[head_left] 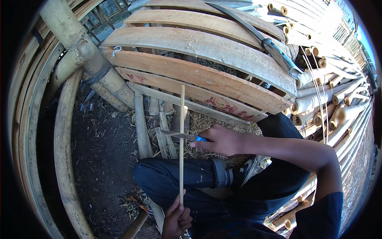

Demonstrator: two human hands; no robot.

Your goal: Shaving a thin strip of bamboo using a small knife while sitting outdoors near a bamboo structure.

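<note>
Head view: we note slatted wooden platform (191, 46), saw (266, 43) on top, beside stacked bamboo poles (348, 115); littered dirt ground (99, 159). Left hand (177, 219), wrist cut off by lower edge, grips thin strip (182, 159) pointing toward platform; right hand (225, 139) clenched round knife (189, 137), handle (201, 138) mostly hidden, blade crossing strip. Red writing (229, 107) on slat (197, 95), illegible to us.

A slatted wooden bench (183, 69) spans the upper middle, red markings on one lower slat. On top lies a saw (266, 43) — dark blade, black-and-blue handle. Cut bamboo poles (318, 95) are piled rightward; a thick bamboo post (61, 20) stands upper left — dark soil (99, 155) below.
</note>
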